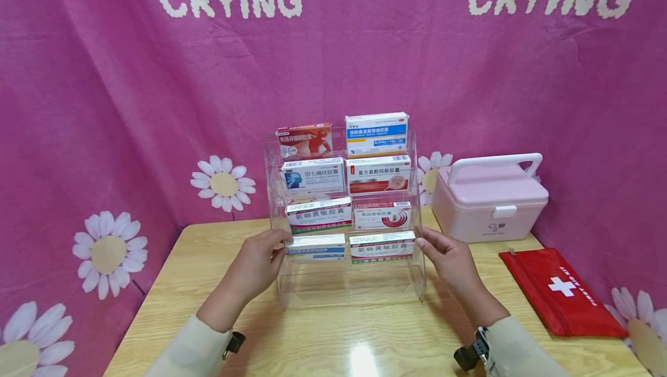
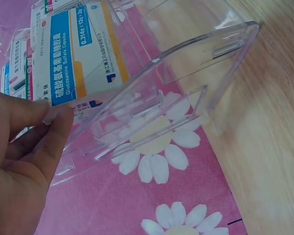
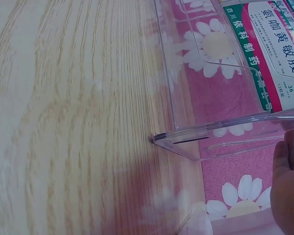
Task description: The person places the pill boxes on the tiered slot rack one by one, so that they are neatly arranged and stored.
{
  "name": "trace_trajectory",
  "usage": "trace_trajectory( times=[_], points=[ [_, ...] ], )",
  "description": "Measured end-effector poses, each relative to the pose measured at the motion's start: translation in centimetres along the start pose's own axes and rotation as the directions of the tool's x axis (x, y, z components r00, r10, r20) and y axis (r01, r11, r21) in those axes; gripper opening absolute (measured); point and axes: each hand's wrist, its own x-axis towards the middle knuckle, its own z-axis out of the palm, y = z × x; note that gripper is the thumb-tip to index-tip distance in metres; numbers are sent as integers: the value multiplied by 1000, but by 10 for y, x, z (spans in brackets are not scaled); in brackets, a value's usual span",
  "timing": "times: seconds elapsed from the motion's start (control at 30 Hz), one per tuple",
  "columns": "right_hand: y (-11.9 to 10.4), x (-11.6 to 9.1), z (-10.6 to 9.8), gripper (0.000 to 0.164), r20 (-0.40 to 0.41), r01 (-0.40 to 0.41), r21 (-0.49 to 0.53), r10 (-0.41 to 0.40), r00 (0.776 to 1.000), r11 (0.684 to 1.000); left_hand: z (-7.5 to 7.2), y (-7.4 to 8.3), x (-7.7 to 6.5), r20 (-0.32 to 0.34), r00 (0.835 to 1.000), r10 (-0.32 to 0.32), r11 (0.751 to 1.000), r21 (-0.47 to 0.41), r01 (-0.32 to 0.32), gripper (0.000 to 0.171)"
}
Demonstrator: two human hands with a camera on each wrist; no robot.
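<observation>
A clear acrylic display rack (image 1: 354, 291) stands on the wooden table, medicine boxes set in its tiers two abreast. My left hand (image 1: 263, 261) grips the rack's left side at the lowest filled tier, thumb and fingertips beside a blue-and-white glucosamine box (image 2: 83, 54). On the opposite side, my right hand (image 1: 449, 258) holds the right panel, its thumb close to a white, red and green box (image 1: 383, 248). In the right wrist view, fingers (image 3: 288, 152) lie along the outside of that panel. Below these boxes, the rack's front tier holds nothing.
Behind the rack, boxes rise in steps, with a red box (image 1: 304, 141) at the top left. A pink lidded case (image 1: 490, 209) with a white handle stands at the back right. Nearer lies a red first aid pouch (image 1: 563, 293). A pink flowered curtain (image 1: 333, 47) hangs behind the table.
</observation>
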Motion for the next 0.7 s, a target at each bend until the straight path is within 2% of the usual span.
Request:
trace_trajectory(
  times=[0.2, 0.37, 0.6, 0.7],
  points=[
    [0, 1, 0, 53, -5, 4, -15, -4, 1000, 1000, 1, 1, 1, -3, 1000, -17, 998, 57, 17, 25],
    [1, 1, 0, 51, 3, -10, -21, 10, 1000, 1000, 1, 7, -2, 9, 998, -63, 994, 95, 62, 28],
    [-1, -1, 0, 51, 4, -14, -9, 14, 1000, 1000, 3, 10, -4, -43, 993, -109, 990, 86, 112, 29],
    [-1, -1, 0, 51, -1, -18, -12, 18, 1000, 1000, 2, 9, -6, -60, 992, -109, 992, 63, 113, 28]
  ],
)
